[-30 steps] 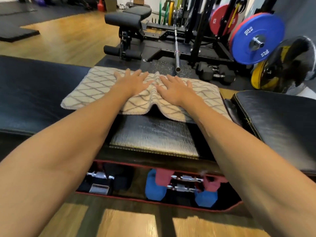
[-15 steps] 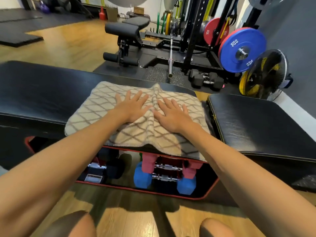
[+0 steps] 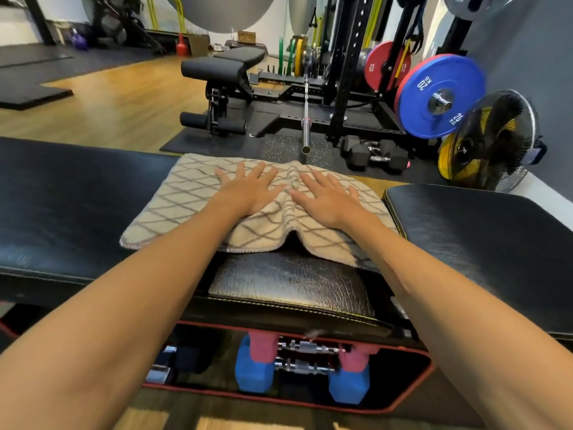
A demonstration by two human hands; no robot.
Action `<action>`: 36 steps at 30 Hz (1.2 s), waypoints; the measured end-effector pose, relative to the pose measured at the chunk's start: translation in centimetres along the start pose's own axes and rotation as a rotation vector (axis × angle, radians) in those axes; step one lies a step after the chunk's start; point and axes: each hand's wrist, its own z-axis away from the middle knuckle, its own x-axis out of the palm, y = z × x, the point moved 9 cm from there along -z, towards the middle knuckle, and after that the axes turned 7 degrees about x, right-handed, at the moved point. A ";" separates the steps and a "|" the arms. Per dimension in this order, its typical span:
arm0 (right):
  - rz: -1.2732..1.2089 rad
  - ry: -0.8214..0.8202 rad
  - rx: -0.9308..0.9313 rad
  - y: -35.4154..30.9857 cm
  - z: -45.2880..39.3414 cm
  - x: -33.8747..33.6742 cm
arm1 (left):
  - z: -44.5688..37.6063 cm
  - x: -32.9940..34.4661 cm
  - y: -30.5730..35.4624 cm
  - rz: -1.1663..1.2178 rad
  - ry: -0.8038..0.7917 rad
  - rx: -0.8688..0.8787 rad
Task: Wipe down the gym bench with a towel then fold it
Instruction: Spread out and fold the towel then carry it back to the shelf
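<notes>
— Looking down from the head camera, what do you see?

— Two bare arms reach out. The left hand [image 3: 248, 193] and the right hand [image 3: 328, 203] both lie flat on a towel [image 3: 186, 206]. They are side by side, close together.

— How are the fingers?

— The fingers [image 3: 259, 170] of the left hand are straight and spread wide. The right hand's are the same. They press down on the towel. They do not curl round it or pinch it.

— Where is the towel?

— It lies on the black table [image 3: 71, 193], on the far half of the top. It is cream with thin grey crossing lines. Between the two hands the cloth is pushed up into a little ridge. The near edge lifts up in a small hump there too. In front of it is a bare, wrinkly black pad.

— What is next to it?

— Another black pad [image 3: 483, 237] sits to the right, just beside the towel.

— And under the table?

— Blue and pink dumbbells [image 3: 254, 370] lie there, on a black mat with a red edge.

— What is behind?

— A wooden floor [image 3: 124, 110], a black rack, and a silver bar [image 3: 306, 119] pointing at us. A big blue weight plate [image 3: 440, 94] says 20 on it. A black fan [image 3: 496, 141] stands at the right. Black dumbbells [image 3: 375, 156] rest on the floor, near the bar's end.
</notes>
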 end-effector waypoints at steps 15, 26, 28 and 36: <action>-0.016 0.037 0.021 0.2 2.2 -0.4 | 0.2 -0.4 0.9 -0.004 0.051 -0.019; 0.051 -0.021 0.035 -3.2 8.1 1.0 | 8.5 0.3 -1.8 0.009 0.029 0.010; 0.086 -0.029 -0.005 -6.3 7.6 1.4 | 9.4 0.2 -4.4 0.018 0.025 -0.028; 0.131 -0.053 -0.161 -18.3 4.3 4.3 | 13.1 -0.1 -16.1 0.050 0.018 -0.195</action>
